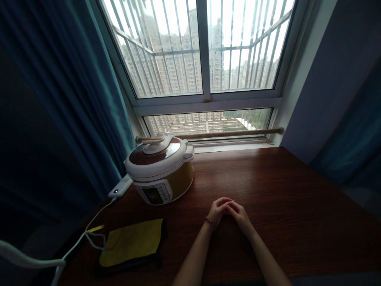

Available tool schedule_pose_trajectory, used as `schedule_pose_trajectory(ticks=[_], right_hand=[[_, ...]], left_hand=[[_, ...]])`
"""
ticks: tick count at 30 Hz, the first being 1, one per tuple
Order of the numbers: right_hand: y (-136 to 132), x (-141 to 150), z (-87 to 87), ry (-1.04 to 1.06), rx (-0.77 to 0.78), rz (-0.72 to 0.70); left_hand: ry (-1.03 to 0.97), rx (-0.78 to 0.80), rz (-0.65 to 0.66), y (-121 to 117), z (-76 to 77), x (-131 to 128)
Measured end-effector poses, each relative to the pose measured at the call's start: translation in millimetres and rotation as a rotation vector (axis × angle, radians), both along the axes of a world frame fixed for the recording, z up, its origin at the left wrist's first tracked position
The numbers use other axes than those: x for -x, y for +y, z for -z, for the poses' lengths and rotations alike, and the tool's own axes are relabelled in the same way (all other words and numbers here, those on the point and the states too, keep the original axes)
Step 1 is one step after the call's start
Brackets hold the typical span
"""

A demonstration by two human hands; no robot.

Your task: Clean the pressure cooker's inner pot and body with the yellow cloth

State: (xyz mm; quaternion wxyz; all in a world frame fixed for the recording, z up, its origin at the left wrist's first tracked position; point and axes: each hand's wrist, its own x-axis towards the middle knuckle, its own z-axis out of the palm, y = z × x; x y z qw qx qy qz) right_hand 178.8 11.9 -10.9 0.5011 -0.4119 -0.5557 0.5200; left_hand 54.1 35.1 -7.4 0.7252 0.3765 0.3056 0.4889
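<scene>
My left hand [218, 209] and my right hand [239, 215] rest together on the brown wooden table [274, 190], fingers curled and touching at the tips. No object shows between them. A beaded bracelet [210, 221] circles the left wrist. Left of the hands and farther back stands a white and gold electric pressure cooker [182, 179], its lid on and its control panel facing me. Nearer, a folded yellow cloth [133, 241] with a dark edge lies flat, apart from my left hand.
A white power bank or adapter [121, 186] sits at the table's left edge, with a white cable [95, 217] running down from it. Blue curtains [89, 99] hang at the left. Behind the table are a barred window [205, 59] and a horizontal rail [238, 133].
</scene>
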Motion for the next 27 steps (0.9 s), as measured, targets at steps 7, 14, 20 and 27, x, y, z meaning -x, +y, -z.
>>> schedule_pose_trajectory(ticks=[7,14,20,27], right_hand=[[1.3,-0.9,3.5,0.005,-0.007,-0.006],[0.6,-0.5,3.1,-0.007,-0.012,0.007],[0.9,-0.3,3.7,-0.001,-0.01,0.002],[0.5,0.6,2.6,-0.005,-0.006,0.007]], left_hand=[[-0.001,0.009,0.002,-0.2,-0.8,0.1],[-0.001,0.004,0.006,-0.3,-0.6,0.4],[0.002,-0.001,0.011,-1.5,-2.0,0.7],[0.011,-0.006,0.014,-0.9,-0.7,0.9]])
